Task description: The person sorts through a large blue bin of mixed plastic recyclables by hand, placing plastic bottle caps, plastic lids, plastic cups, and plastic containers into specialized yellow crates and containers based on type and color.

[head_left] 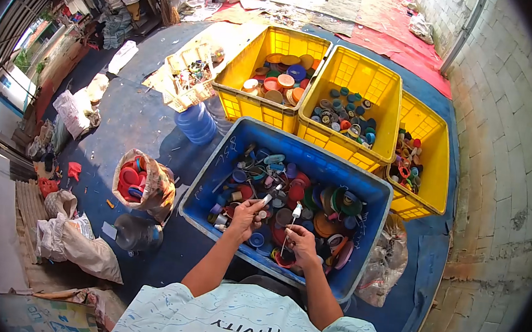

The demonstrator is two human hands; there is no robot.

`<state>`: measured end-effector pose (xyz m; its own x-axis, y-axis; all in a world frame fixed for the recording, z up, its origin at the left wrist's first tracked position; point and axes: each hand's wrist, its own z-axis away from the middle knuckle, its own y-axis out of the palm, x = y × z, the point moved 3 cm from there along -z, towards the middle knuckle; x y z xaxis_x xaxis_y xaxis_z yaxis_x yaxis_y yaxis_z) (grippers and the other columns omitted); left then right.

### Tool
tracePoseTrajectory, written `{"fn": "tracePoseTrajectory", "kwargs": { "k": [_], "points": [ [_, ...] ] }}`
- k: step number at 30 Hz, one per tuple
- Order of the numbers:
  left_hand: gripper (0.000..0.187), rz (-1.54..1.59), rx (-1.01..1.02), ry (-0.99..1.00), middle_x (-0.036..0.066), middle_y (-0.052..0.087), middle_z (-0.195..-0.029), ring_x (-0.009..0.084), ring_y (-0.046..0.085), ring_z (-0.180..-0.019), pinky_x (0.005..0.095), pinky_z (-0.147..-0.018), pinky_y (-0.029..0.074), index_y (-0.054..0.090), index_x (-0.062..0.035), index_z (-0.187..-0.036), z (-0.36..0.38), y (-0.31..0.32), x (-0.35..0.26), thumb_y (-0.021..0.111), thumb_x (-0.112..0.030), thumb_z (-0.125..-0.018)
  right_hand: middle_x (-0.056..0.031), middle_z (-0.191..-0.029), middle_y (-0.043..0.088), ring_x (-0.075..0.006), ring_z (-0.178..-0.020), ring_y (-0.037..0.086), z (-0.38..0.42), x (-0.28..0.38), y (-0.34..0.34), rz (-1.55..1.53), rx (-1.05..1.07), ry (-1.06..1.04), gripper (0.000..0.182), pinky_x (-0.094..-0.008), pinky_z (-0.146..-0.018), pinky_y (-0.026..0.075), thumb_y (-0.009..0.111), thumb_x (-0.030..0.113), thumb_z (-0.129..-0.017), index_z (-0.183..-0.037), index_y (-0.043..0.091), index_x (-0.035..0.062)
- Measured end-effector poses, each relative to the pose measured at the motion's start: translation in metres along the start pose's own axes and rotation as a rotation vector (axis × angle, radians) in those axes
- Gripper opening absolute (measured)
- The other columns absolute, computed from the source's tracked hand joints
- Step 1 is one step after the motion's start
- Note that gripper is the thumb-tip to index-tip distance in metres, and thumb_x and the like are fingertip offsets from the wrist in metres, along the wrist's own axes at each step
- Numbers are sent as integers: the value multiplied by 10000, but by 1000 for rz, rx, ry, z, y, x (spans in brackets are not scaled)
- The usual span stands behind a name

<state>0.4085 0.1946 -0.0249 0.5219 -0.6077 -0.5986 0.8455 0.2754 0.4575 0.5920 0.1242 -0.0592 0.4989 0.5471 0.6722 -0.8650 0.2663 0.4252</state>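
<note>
Over the blue crate (203, 182), both hands are closed on small pieces. My right hand (302, 245) pinches a white pump top (297, 211) by its thin pale tube, head pointing up. In my left hand (245, 220) is a small white and grey plastic piece (268, 199), sticking out past the fingertips; its exact kind does not show. Under the hands the crate holds a mixed heap of plastic caps and lids (283, 217) in many colours. A blue round lid (256, 239) lies just right of my left hand.
Behind the blue crate stand three yellow crates (350, 145) with sorted caps. A sack of red lids (149, 183), a clear bottle (138, 234) and a blue water jug (196, 124) are to the left. A block wall (497, 156) rises on the right.
</note>
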Motion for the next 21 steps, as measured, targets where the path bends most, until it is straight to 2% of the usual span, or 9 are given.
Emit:
{"fn": "tracePoseTrajectory", "kwargs": {
  "k": [2, 3, 6, 10, 14, 21],
  "points": [
    [227, 13, 25, 1, 17, 636, -803, 38, 527, -543, 187, -417, 381, 556, -79, -996, 11, 6, 8, 703, -181, -856, 10, -747, 560, -51, -597, 474, 6, 2, -8, -5, 13, -2, 174, -171, -484, 363, 636, 83, -878, -1023, 617, -11],
    [164, 36, 19, -5, 4, 633, -787, 35, 454, -482, 195, -421, 364, 572, -101, -1021, 16, 9, 11, 655, -155, -889, 9, -759, 560, -49, -606, 477, 9, 2, -11, 41, 10, -6, 165, -172, -484, 369, 635, 80, -878, -1017, 621, -7],
    [175, 52, 23, 25, -8, 622, -777, 33, 459, -486, 196, -427, 359, 565, -102, -1034, 34, 14, 16, 653, -154, -892, 4, -800, 595, -56, -635, 479, 14, 1, -17, 8, 37, 15, 186, -189, -542, 375, 669, 84, -850, -1014, 630, 4],
    [219, 123, 78, -24, -33, 619, -779, 35, 472, -500, 205, -444, 371, 593, -97, -1106, 63, 6, 15, 644, -152, -900, 8, -794, 583, -60, -621, 476, 22, 7, -3, 34, 44, 6, 207, -187, -548, 375, 664, 67, -846, -1037, 621, -1],
    [165, 193, 155, -36, -27, 660, -902, 23, 474, -544, 197, -483, 384, 638, -98, -1061, 74, -28, 20, 634, -148, -903, 21, -735, 559, -45, -601, 492, 27, 9, 23, 74, 75, -75, 164, -177, -494, 368, 640, 86, -872, -1019, 626, 15],
    [169, 279, 122, 62, 10, 666, -928, 41, 521, -578, 232, -522, 459, 638, -85, -1070, 106, -109, -22, 625, -141, -910, 20, -768, 602, -55, -640, 523, 29, -13, 116, 250, 134, -168, 155, -199, -585, 415, 656, 92, -855, -994, 649, 24]
  ]
}}
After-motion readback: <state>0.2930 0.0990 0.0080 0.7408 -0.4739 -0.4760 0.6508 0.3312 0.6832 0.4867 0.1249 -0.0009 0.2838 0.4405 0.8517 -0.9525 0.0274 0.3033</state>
